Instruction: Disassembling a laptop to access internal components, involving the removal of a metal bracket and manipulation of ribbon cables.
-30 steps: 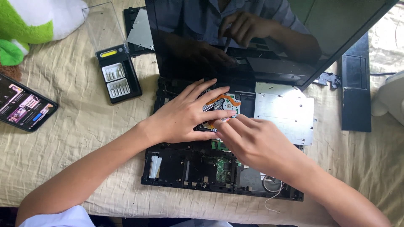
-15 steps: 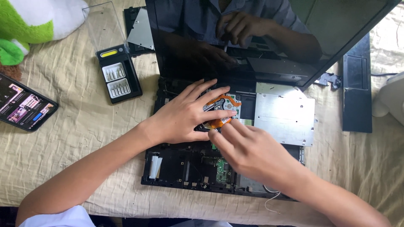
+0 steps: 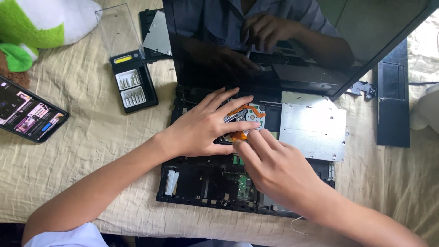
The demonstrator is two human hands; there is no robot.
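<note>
**On the table: both hands deep in an opened-up laptop**

Right in the middle of the table (image 3: 68,151), which has a wrinkly beige cloth over it, sits a black laptop chassis (image 3: 201,183) with its cover off, so you can see the guts. The screen (image 3: 292,41) is tipped up at the far side and it's dark, just mirroring the hands.

Left hand (image 3: 206,126) is lying flat with the fingers spread, palm down, pressing on a small drive part with an orange ribbon cable (image 3: 250,111) in the upper middle of the chassis. It's open, not wrapped around anything, more like pinning the part down.

Right hand (image 3: 274,167) comes in from the lower right, and its fingertips (image 3: 249,142) are bunched together at the near edge of that same part, just under the left hand's fingers and touching them. Looks like they're pinching at the orange bit, but the fingers cover the spot, so I can't tell if it's really gripping something or just pushing.

Just to the right of the hands is a silver metal plate (image 3: 313,130), lying on the chassis. A bit of green circuit board (image 3: 245,185) peeks out below the right hand.

Other stuff around:
- black screwdriver bit case (image 3: 133,87) with its clear lid open, left of the laptop
- phone (image 3: 27,114) with a lit screen at the left edge
- green and white plush toy (image 3: 41,23) in the top left corner
- black panel (image 3: 392,98) off to the right, well apart from the hands
</note>
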